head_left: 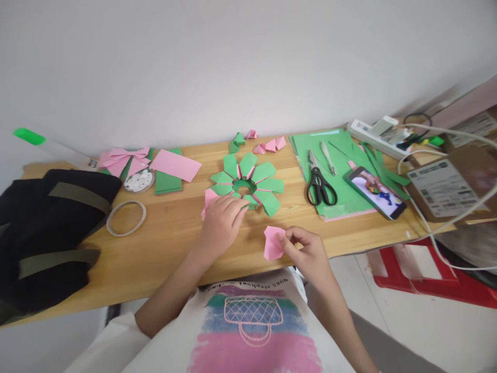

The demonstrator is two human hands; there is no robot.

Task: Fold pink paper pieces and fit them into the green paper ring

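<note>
A ring of folded green paper petals with pink inner edges, a paper wreath (pixel 271 184), lies flat in the middle of the wooden table. My left hand (pixel 222 220) is closed at the wreath's near left side, its fingertips pinching the edge and covering part of it. A pink folded paper piece (pixel 210 201) shows beside that hand; whether the hand touches it I cannot tell. My right hand (pixel 306 251) pinches another pink folded paper piece (pixel 273 243) between thumb and fingers, just above the table's front, apart from the wreath.
Black scissors (pixel 320 187) and a craft knife (pixel 328 157) lie on green paper sheets (pixel 341 147), with a phone (pixel 375 191) beside them. A power strip (pixel 382 139), cables and a cardboard box (pixel 446 181) stand right. Left are a tape roll (pixel 126 233), paper stacks (pixel 176 165) and a black bag (pixel 46 223).
</note>
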